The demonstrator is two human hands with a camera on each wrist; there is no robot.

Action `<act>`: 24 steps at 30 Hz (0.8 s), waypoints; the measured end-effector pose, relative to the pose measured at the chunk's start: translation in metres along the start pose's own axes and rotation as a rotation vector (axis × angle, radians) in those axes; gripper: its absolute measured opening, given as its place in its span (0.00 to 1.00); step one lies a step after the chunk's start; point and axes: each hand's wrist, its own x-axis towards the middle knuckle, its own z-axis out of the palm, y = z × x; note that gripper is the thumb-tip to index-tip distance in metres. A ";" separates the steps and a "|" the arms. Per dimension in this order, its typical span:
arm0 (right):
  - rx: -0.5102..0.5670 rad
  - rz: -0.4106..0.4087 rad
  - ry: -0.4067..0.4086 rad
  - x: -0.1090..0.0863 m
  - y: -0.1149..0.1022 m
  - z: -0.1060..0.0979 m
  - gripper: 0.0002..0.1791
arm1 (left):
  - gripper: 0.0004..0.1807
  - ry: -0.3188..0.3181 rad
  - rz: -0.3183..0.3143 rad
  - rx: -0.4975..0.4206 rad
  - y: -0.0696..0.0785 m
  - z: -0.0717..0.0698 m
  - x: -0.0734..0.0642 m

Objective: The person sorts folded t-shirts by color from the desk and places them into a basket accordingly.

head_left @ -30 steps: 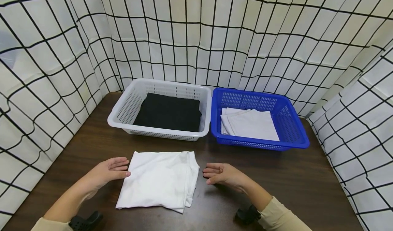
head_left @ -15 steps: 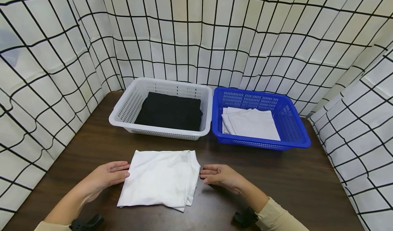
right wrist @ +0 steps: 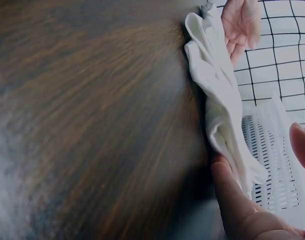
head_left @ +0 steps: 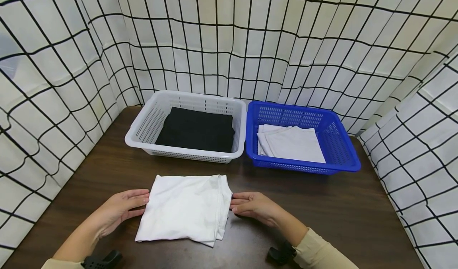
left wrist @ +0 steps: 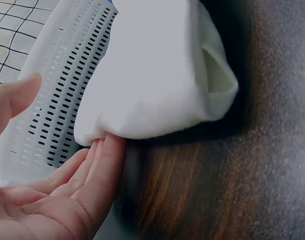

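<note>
White folded cloth [head_left: 184, 209] lies flat on the near part of the dark wood-grain table [head_left: 304, 205], between both hands. Left hand [head_left: 118, 211]: fingers extended, tips tucked under the left edge, thumb spread clear. Right hand [head_left: 259, 208]: fingers extended against the right edge, thumb spread apart. Neither hand pinches. The step in hand appears to be gaining support at opposite edges. Fingers should reach beneath all layers, with both sides kept level; the loose right-hand layers could slip.

Count: one cloth on the table; one white perforated basket [head_left: 186, 154], far left; one blue perforated basket [head_left: 304, 166], far right. Folded black fabric [head_left: 198, 130] and folded white fabric [head_left: 297, 144] occupy them respectively; piece counts cannot be told.
</note>
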 end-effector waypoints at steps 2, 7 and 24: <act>0.012 0.008 0.002 0.002 0.000 0.002 0.38 | 0.39 0.002 -0.004 -0.004 -0.001 0.000 0.001; 0.043 0.011 -0.031 0.009 0.002 0.007 0.39 | 0.39 -0.002 -0.008 -0.003 -0.004 0.001 0.003; 0.018 0.009 0.044 0.030 0.009 0.035 0.26 | 0.36 0.004 -0.029 -0.039 -0.012 0.010 0.011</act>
